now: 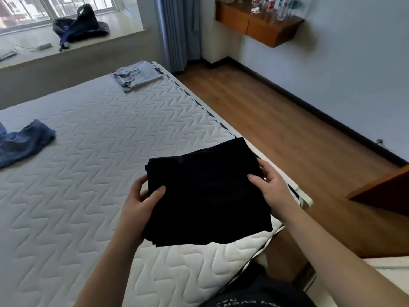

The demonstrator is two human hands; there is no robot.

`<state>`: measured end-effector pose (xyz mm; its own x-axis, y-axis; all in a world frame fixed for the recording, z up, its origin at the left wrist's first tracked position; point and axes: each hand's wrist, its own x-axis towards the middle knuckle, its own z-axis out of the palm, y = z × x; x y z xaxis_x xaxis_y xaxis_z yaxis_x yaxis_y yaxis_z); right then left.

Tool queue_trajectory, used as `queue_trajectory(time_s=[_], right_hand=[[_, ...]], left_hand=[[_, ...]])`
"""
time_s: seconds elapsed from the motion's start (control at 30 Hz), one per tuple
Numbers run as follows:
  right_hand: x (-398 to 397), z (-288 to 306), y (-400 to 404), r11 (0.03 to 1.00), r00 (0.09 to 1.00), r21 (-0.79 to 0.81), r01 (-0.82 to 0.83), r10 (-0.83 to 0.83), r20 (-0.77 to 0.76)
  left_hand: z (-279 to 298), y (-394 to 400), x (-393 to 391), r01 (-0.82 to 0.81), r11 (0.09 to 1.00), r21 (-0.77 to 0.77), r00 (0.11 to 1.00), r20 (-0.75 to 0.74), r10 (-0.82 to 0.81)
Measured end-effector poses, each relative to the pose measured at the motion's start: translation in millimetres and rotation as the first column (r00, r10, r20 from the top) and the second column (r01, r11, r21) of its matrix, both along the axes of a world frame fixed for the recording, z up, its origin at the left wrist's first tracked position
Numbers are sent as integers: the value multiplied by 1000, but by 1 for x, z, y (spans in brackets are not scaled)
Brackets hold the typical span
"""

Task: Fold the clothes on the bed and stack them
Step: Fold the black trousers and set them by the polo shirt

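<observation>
Black garment (205,196): folded into a thick rectangle, held between both hands above the near right corner of the mattress (88,173).
Left hand (139,202): thumb pressed on top of the left edge, fingers curled beneath it.
Right hand (269,187): thumb on top of the right edge, fingers wrapped behind.
Beyond the fingers: 1 folded pale blue garment (137,75) at the far corner.
Left of the fingers: crumpled jeans (24,141).

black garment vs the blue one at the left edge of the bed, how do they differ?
The black garment is folded into a neat flat rectangle; the blue garment lies crumpled and unfolded. The black one is held above the mattress by the left hand and right hand; the blue one rests on it, untouched. Both are dark clothes.
</observation>
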<state>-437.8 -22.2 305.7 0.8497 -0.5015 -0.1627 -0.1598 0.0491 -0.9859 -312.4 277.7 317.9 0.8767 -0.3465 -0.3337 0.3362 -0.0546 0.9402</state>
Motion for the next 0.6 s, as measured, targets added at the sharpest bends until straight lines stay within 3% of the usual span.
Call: queue_trajectory(time_s=[0.43, 0.6], right_hand=[[-9, -12, -222, 994, 999, 97, 54, -53, -12], [-15, -7, -278, 993, 996, 78, 85, -83, -25]], left_hand=[[17, -237, 7, 45, 996, 80, 998, 44, -48], [18, -294, 8, 89, 993, 78, 994, 58, -94]])
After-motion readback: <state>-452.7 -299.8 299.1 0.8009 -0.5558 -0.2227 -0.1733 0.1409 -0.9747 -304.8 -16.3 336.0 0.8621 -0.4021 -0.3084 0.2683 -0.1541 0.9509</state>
